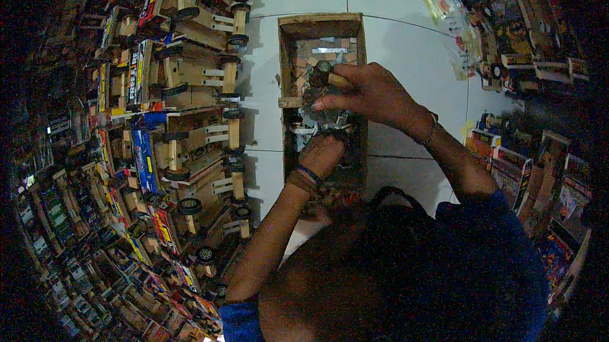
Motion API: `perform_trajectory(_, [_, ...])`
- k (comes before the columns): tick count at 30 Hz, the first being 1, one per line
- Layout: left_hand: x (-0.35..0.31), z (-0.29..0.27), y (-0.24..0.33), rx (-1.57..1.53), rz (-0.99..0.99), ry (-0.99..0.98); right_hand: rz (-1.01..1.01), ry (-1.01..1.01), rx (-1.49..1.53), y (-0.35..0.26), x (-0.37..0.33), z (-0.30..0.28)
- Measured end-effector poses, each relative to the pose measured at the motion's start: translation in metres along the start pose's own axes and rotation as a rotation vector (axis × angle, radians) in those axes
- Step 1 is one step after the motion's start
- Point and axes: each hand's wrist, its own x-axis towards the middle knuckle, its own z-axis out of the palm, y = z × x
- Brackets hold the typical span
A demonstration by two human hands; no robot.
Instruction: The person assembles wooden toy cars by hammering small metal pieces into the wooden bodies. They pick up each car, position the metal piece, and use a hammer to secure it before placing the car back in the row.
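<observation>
Pale smooth tiles (406, 50) bear a rectangular wooden box (321, 18).

Your shirt (491, 231) is blue, the box (320, 18) brown, the floor (406, 50) around it pale, toy trucks (144, 158) left of it tan, red, yellow, blue.

Stacked wooden toy trucks (145, 159) at left, white tiled floor (403, 41), clear plastic (451, 24) at upper right

Dimly lit pale tiled floor (399, 44)
</observation>
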Motion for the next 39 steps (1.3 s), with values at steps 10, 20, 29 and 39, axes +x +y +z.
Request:
perform_trajectory(10, [-0.003, -0.003, -0.004, -0.171, -0.035, 0.062, 0.004, 0.02, -0.01, 0.001, 0.001, 0.002])
perform_trajectory(20, [-0.003, -0.004, 0.0, 0.116, -0.16, 0.166, 0.046, -0.121, -0.109, -0.002, 0.004, -0.003])
perform_trajectory(29, [0.019, 0.006, -0.005, 0.178, -0.111, 0.136, 0.027, 0.006, -0.057, 0.0, 0.003, 0.004])
perform_trajectory(39, [0.003, -0.009, 0.004, -0.05, -0.026, 0.329, 0.014, 0.018, -0.008, 0.0, 0.003, 0.004])
